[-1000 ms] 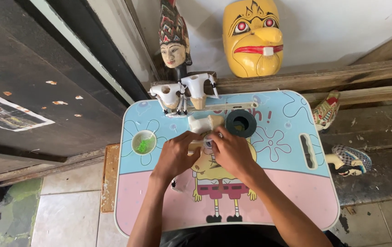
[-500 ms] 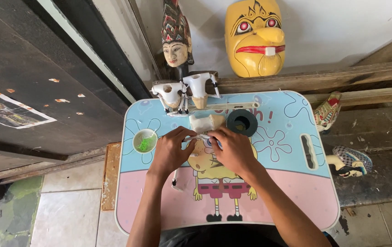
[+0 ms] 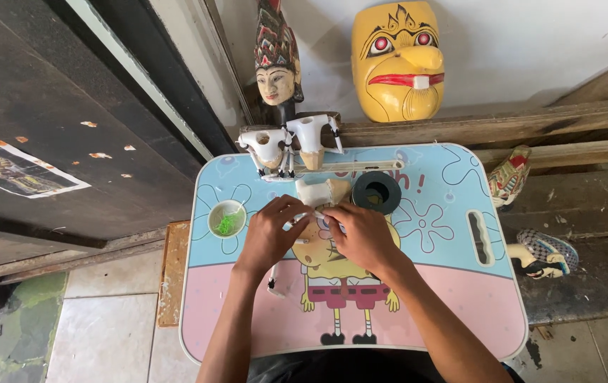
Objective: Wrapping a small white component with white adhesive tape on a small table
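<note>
Head view: left hand (image 3: 272, 234) and right hand (image 3: 362, 237) pinch a small white puppet piece (image 3: 316, 215) at table (image 3: 460, 298) centre — fingers curled tight on it, tape roll (image 3: 377, 192) at one o'clock. Steady wrists, light grip — best here.

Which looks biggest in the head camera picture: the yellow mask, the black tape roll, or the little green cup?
1. yellow mask
2. black tape roll
3. green cup, only a bit smaller than the roll
</note>
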